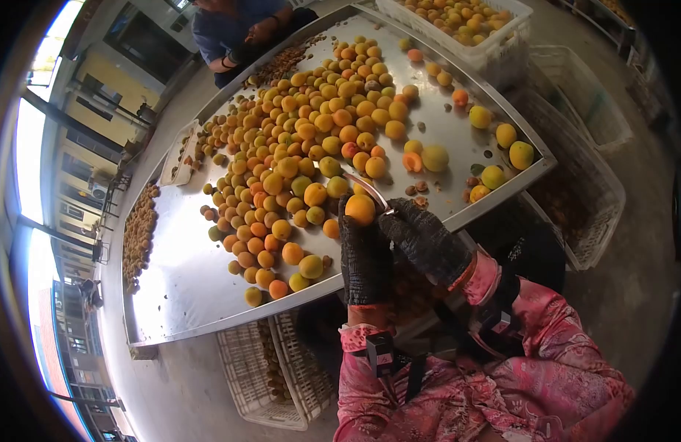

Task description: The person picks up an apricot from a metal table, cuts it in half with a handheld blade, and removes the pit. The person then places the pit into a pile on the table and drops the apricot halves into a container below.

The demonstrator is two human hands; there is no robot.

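My left hand (366, 261), in a black glove, is closed around a yellow-orange apricot (360, 210) near the table's front edge. In my black-gloved right hand (427, 243) is a small curved knife (368, 190). Its thin metal blade reaches over the top of that apricot. Just beyond my hands, a big heap of apricots (289, 166) spreads across the metal table (189, 295). To the right of the knife, a split apricot (412, 161) lies with its orange flesh showing, and several loose pits (420, 187) sit close by.
Piles of pits (140, 232) line the table's left side. A raised rim (495, 193) edges the tabletop. Across it sits another person (241, 33). A white crate (495, 44) of apricots stands at the far right, and more crates (278, 368) are on the floor.
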